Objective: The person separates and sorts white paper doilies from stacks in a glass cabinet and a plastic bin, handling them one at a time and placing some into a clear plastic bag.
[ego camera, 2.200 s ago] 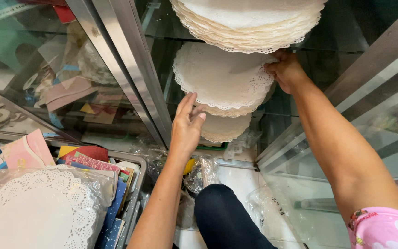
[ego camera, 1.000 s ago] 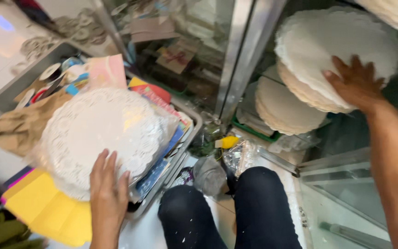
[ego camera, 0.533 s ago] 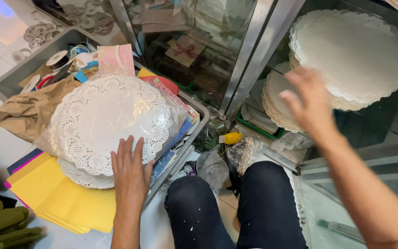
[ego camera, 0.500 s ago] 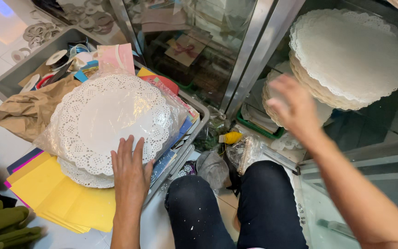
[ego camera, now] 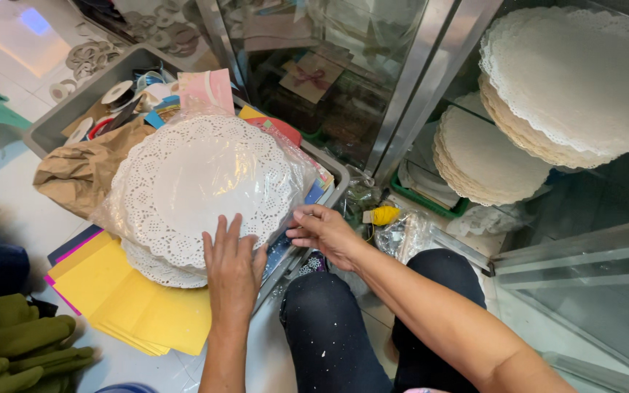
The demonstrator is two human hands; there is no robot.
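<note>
The left hand (ego camera: pixel 233 268) lay flat, fingers spread, on the near edge of the wrapped doilies (ego camera: pixel 205 191), pressing rather than gripping. The right hand (ego camera: pixel 325 233) touched the pack's right edge, fingers curled at the plastic; whether it pinched the wrap could not be told. The pack sat atop a grey tray (ego camera: pixel 52 120) of paper goods, overlapping yellow sheets (ego camera: pixel 136 309) and brown paper (ego camera: pixel 85 169). More doily stacks (ego camera: pixel 573 80) rested on shelves in the glass cabinet (ego camera: pixel 431 65) to the right. Judging from this, the pack had been found and steadied but not lifted; taking it up remained.
</note>
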